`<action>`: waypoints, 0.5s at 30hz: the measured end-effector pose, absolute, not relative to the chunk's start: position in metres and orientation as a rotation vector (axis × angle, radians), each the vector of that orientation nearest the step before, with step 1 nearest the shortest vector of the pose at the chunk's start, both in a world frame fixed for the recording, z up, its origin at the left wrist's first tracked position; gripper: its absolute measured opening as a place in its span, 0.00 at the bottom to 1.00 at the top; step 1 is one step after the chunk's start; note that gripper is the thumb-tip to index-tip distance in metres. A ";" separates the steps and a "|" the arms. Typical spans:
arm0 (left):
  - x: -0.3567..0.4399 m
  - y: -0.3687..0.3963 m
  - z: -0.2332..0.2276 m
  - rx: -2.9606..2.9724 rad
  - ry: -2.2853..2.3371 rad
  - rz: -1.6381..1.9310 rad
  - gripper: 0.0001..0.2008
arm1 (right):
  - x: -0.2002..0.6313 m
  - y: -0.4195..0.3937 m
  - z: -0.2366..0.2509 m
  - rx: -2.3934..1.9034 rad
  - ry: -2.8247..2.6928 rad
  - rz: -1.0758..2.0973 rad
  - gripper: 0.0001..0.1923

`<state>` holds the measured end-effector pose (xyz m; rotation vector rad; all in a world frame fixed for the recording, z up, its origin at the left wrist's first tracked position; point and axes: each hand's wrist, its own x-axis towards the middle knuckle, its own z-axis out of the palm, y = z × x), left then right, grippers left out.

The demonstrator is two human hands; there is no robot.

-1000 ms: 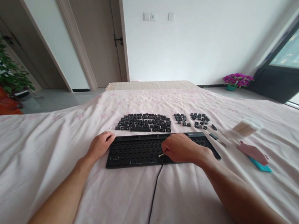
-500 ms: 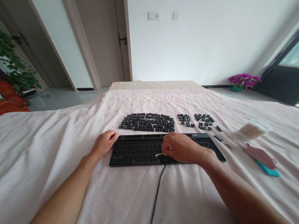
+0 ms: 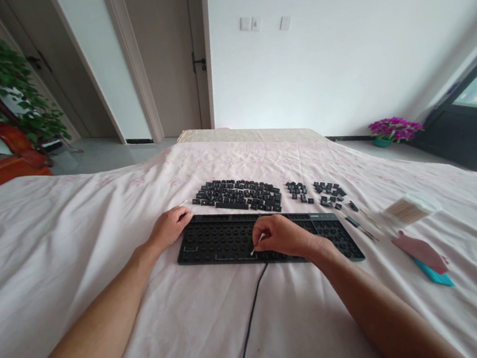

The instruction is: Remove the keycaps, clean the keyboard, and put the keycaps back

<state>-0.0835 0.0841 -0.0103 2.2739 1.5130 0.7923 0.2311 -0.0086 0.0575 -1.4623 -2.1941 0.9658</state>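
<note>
A black keyboard (image 3: 214,236) with its keycaps off lies on the pale cloth, its cable running toward me. My right hand (image 3: 282,236) pinches a cotton swab (image 3: 253,251), whose white tip points down at the keyboard's lower middle part. At the far left corner, my left hand (image 3: 170,227) has its fingers closed on the keyboard's edge. A thin white stick end (image 3: 184,202) shows just beyond those fingers; whether the hand touches it is unclear. Loose black keycaps (image 3: 240,193) lie in rows behind the keyboard.
Smaller keycap groups (image 3: 328,191) lie at the back right. To the right are a slim tool (image 3: 360,227), a clear pack of cotton swabs (image 3: 409,208), and a pink item (image 3: 421,251) over a blue piece (image 3: 434,273). A wooden chair (image 3: 7,151) stands at far left.
My right hand has tilted the cotton swab from nearly flat to steeper, its tip staying near the keyboard's lower middle. My left hand stays at the corner. The view has shifted slightly.
</note>
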 end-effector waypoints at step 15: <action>-0.084 0.084 -0.010 2.283 1.500 0.795 0.16 | 0.231 -0.019 0.084 -1.757 -2.484 0.388 0.06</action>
